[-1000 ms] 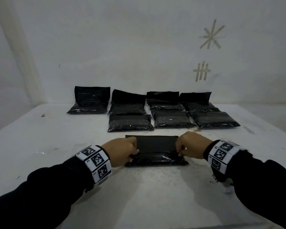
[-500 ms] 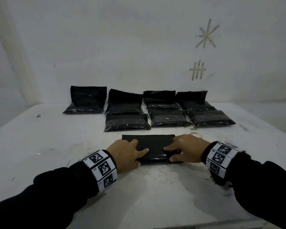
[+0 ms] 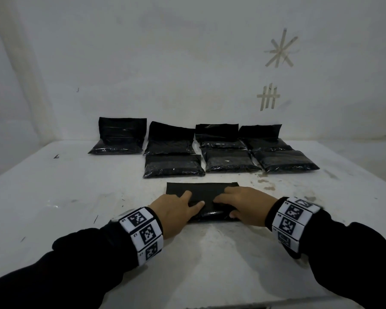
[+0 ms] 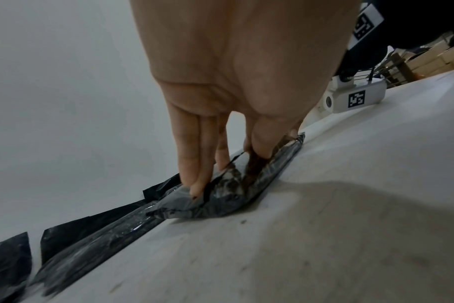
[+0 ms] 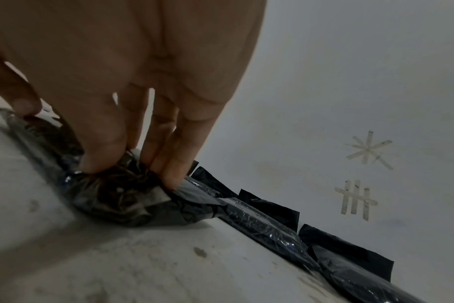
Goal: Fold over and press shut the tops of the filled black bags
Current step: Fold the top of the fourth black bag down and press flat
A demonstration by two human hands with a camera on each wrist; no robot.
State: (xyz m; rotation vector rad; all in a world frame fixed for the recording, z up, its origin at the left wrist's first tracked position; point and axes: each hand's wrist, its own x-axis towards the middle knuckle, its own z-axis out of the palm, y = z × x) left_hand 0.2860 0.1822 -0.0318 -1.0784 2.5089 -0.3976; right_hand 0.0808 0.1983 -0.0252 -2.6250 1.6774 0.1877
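A filled black bag (image 3: 206, 197) lies flat on the white table (image 3: 76, 197) in front of me, its top flap folded down over it. My left hand (image 3: 178, 208) presses on its left half with straight fingers. My right hand (image 3: 241, 204) presses on its right half the same way. In the left wrist view the fingertips (image 4: 194, 184) push into the bag (image 4: 220, 196). In the right wrist view the fingertips (image 5: 169, 174) dent the glossy bag (image 5: 122, 201).
Seven more black bags lie near the back wall. Three flat ones form the near row (image 3: 230, 161); those behind (image 3: 120, 137) have their tops standing up against the wall. Tape marks (image 3: 279, 50) are stuck on the wall at right.
A second ago both hands gripped the flap's ends and folded it down. Now they lie flat on the bag, slid in toward its middle, pressing.
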